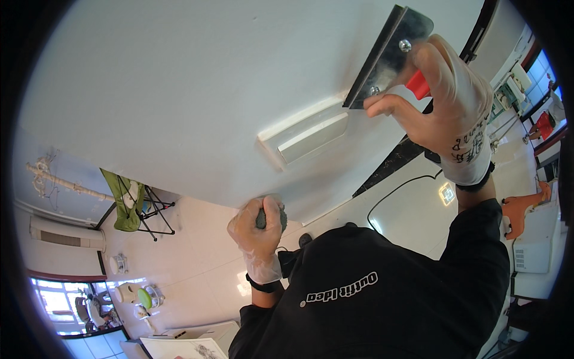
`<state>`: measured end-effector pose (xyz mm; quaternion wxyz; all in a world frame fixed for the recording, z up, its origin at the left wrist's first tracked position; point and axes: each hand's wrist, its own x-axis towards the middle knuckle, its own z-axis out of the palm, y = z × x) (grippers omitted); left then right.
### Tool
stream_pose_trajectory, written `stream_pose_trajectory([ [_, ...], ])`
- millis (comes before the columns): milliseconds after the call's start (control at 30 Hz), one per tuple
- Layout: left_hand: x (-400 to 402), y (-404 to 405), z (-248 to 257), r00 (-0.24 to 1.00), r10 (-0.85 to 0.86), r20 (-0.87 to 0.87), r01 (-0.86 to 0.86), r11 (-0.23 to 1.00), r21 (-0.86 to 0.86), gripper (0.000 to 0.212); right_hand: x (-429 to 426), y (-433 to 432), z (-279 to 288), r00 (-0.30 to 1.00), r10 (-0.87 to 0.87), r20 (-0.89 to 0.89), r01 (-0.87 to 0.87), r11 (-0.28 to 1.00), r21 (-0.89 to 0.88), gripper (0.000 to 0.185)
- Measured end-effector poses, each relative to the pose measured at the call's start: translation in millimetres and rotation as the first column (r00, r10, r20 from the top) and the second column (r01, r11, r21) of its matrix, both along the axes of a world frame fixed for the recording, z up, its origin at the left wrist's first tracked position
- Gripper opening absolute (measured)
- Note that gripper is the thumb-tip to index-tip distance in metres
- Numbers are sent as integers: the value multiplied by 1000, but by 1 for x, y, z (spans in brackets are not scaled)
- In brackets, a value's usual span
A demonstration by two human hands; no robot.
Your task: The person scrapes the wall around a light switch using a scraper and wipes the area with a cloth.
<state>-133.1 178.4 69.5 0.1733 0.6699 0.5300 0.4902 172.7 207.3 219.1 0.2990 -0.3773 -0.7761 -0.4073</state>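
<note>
My right hand (pixel 430 94), in a translucent glove bearing writing, grips a wide metal scraper blade (pixel 390 54) with a red handle (pixel 418 85). The blade's edge lies close to a pale wall (pixel 179 89), at the upper corner of a white rectangular raised plate (pixel 314 137). A raised white border runs along the plate's upper and left sides. Lower down, near the wall's bottom edge, my left hand (pixel 260 229) is gloved too and closed around a dark grey-green lump (pixel 271 218). Whether the lump is a sponge or putty, I cannot tell.
A green folding chair (pixel 128 202) stands on the glossy floor at the left. A black cable (pixel 390 190) crosses the floor beside the dark baseboard (pixel 390 164). Stools (pixel 145 296) stand lower left, and an orange animal-shaped object (pixel 522 211) stands right. Other people appear far off at both sides.
</note>
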Motion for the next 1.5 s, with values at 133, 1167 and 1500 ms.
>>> stream_pose_trajectory([
  [133, 1, -1, 0, 999, 5, 44, -4, 1000, -22, 17, -4, 0, 0, 1000, -9, -22, 8, 999, -40, 101],
  [1167, 2, -3, -3, 999, 35, 18, -35, 999, -15, 20, -6, -11, 0, 991, -39, -128, 29, 996, -81, 76],
  [1500, 1, -4, -2, 1000, 30, 0, -30, 999, -14, 18, -4, -6, -7, 994, 2, -106, -3, 1000, -9, 89],
])
